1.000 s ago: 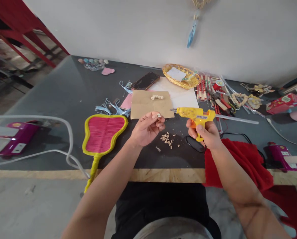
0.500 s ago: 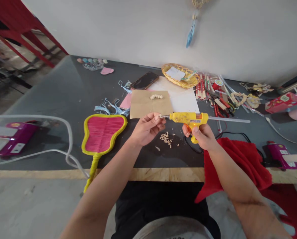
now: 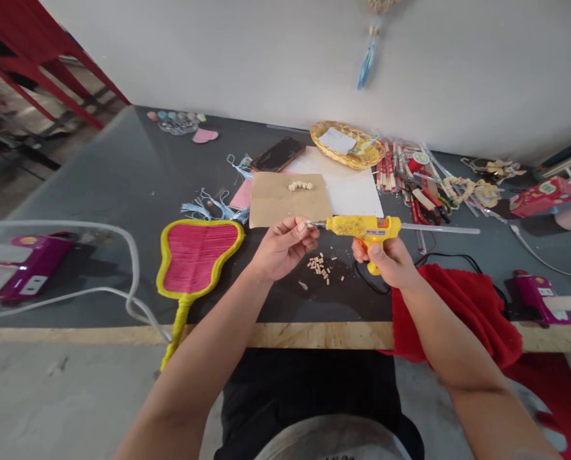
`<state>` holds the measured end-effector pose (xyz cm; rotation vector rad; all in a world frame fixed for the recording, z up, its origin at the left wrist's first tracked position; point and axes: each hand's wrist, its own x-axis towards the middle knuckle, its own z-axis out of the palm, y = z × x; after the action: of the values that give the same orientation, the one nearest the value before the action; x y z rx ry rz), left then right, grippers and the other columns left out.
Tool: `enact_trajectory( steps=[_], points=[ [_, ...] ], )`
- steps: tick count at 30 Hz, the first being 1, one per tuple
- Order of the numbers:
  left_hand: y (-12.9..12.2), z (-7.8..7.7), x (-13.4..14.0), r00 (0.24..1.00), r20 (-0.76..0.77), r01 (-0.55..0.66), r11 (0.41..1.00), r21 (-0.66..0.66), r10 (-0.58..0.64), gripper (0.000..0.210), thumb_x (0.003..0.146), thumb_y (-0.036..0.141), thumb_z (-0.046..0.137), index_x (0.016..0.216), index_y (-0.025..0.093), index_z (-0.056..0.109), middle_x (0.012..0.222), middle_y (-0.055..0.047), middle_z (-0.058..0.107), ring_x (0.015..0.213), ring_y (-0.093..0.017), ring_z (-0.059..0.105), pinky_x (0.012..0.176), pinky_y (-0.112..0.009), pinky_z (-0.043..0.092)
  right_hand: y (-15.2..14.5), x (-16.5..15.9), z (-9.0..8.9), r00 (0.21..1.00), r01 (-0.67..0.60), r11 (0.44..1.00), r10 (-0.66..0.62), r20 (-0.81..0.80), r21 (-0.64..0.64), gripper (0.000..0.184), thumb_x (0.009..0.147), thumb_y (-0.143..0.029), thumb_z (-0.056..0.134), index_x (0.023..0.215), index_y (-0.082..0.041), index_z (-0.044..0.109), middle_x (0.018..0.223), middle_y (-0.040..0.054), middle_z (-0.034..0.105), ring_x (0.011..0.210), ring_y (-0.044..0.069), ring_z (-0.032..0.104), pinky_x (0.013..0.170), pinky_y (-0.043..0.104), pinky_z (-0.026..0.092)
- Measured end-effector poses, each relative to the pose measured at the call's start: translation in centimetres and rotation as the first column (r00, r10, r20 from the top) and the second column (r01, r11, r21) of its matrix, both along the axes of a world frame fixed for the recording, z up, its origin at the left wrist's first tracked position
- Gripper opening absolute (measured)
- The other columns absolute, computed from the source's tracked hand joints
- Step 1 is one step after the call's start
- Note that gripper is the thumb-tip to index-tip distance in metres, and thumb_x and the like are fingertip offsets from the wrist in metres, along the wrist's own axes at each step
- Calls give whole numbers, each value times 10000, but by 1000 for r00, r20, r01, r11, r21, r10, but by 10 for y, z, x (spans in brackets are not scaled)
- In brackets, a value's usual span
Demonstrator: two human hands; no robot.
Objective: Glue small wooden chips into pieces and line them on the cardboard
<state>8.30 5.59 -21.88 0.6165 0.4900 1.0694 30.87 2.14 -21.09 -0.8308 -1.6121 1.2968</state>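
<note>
My right hand [image 3: 393,260] is closed round the handle of a yellow glue gun [image 3: 362,227], with a clear glue stick [image 3: 441,229] sticking out of its back end. The gun's metal nozzle [image 3: 320,224] points left and meets the fingertips of my left hand [image 3: 288,246]. Those fingers pinch a small pale piece at the nozzle, mostly hidden by the fingertips. Below, on the dark tabletop, lie several small cut wooden pieces [image 3: 320,267]. Beyond my hands, a short curved row of pale pieces [image 3: 300,186] rests on a sheet of brown paper [image 3: 276,201].
To the left lies a pink fan with yellow edging [image 3: 197,259]; blue tassels [image 3: 213,207] are behind it. A phone [image 3: 279,154] and wicker basket [image 3: 347,156] stand near the wall. Red-handled pliers [image 3: 422,207], a red cloth [image 3: 458,313] and purple power strips [image 3: 541,299] are also around.
Both hands and the glue gun stay almost still. The red cloth's lower corner, which hung past the table edge, has swung up and back out of sight.
</note>
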Motion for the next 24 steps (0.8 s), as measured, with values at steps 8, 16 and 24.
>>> enact_trajectory(
  steps=[8, 16, 24],
  points=[
    [-1, 0, 0, 1000, 15, 3, 1000, 0, -3, 190, 677, 240, 860, 746, 128, 724, 666, -49, 664, 548, -72, 511, 582, -209, 438, 0, 0, 1, 1000, -6, 1000, 7, -8, 23, 340, 951, -503, 506, 823, -196, 575, 766, 25, 539, 663, 138, 476, 617, 305, 377],
    [0, 0, 0, 1000, -4, 1, 1000, -7, -1, 158, 707, 230, 837, 735, 130, 718, 670, -51, 664, 553, -78, 519, 582, -214, 437, 0, 0, 0, 1000, 2, 1000, -2, -3, 3, 349, 935, -525, 524, 827, -196, 572, 740, 23, 526, 661, 144, 477, 612, 309, 393],
    [0, 1, 0, 1000, -2, 9, 1000, 16, -9, 190, 665, 259, 866, 734, 147, 729, 667, -37, 667, 544, -70, 499, 577, -211, 435, 1, 1, -1, 1000, -4, 1000, 5, -23, 31, 322, 946, -494, 521, 834, -198, 576, 747, 18, 529, 666, 139, 480, 619, 305, 389]
  ],
)
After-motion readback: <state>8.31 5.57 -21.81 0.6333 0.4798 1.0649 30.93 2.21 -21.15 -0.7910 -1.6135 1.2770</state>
